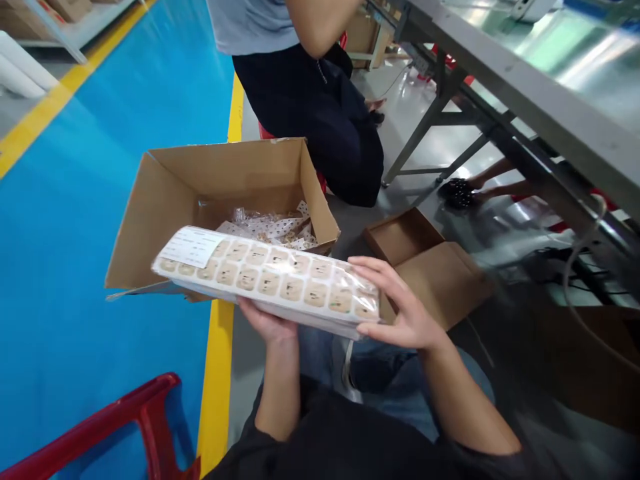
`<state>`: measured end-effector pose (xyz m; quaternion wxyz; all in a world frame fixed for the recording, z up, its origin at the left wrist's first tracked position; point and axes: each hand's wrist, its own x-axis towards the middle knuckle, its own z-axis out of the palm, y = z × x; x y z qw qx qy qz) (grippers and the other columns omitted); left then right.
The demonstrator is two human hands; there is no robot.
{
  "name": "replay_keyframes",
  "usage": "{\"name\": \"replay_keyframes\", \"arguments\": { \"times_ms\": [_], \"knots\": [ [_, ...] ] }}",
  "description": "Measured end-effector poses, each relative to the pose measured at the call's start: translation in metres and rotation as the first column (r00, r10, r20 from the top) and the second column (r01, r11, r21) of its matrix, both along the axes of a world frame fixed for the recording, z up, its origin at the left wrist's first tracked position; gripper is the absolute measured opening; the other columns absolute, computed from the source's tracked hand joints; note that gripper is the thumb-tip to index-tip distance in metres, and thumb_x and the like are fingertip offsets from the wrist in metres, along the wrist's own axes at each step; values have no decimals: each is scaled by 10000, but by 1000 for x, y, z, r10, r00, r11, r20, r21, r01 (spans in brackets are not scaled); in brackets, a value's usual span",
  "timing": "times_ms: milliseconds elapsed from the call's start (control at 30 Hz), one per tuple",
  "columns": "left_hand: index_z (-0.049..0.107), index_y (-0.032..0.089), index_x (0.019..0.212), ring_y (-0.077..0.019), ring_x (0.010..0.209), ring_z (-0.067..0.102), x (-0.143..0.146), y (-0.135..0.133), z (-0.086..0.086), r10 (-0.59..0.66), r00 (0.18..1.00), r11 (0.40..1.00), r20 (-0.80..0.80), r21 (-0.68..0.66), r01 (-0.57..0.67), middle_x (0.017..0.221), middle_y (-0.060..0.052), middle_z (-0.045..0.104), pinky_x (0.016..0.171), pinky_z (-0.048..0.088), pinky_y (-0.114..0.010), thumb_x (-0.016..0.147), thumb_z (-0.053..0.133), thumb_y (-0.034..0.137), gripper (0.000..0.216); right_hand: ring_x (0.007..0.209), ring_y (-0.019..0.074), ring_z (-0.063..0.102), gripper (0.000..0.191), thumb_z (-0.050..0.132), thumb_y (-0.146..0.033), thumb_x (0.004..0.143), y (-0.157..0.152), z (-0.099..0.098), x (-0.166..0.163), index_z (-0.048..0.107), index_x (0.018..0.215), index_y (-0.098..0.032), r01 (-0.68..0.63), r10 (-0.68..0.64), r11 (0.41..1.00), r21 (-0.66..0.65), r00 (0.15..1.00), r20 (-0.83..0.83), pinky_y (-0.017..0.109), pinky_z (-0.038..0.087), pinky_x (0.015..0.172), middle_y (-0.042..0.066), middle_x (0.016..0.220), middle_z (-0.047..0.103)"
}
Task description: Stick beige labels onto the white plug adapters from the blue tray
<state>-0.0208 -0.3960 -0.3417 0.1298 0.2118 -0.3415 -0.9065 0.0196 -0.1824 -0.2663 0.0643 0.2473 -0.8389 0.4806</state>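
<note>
A long flat pack of sticker sheets (268, 283) in clear wrap, with rows of rounded beige patches and a white label at its left end, lies across both my hands. My left hand (269, 321) supports it from below near the middle; most of those fingers are hidden under it. At the right end, my right hand (400, 303) grips it, thumb on the near edge and fingers over the far one. Just beyond the pack stands an open cardboard box (230, 167), holding dotted white paper and crumpled clear plastic.
A flattened open carton (440, 273) lies on the floor to the right. A seated person (315, 113) is just ahead. A long metal-framed workbench (530, 87) runs along the right, with another person's feet (465, 193) beneath. A red plastic stool (125, 413) stands at lower left.
</note>
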Motion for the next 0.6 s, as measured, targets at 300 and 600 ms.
{"name": "replay_keyframes", "arguments": {
  "times_ms": [300,600],
  "knots": [
    [651,241,1374,-292,1504,459,1,-16,-24,146,989,975,-20,-164,-147,1528,-50,597,1240,422,-394,910,542,701,663,1279,242,606,316,643,-270,939,1,-66,-13,672,1251,-314,411,-242,832,-373,874,422,417,574,1029,76,1388,599],
    [657,253,1350,-281,1559,367,-5,-26,-5,97,981,987,-166,-108,-116,1527,6,601,1239,413,-417,984,442,614,557,1026,206,665,236,725,-307,924,3,-34,-12,669,1142,-236,106,-13,945,-308,957,289,358,575,915,79,1163,705]
  ]
}}
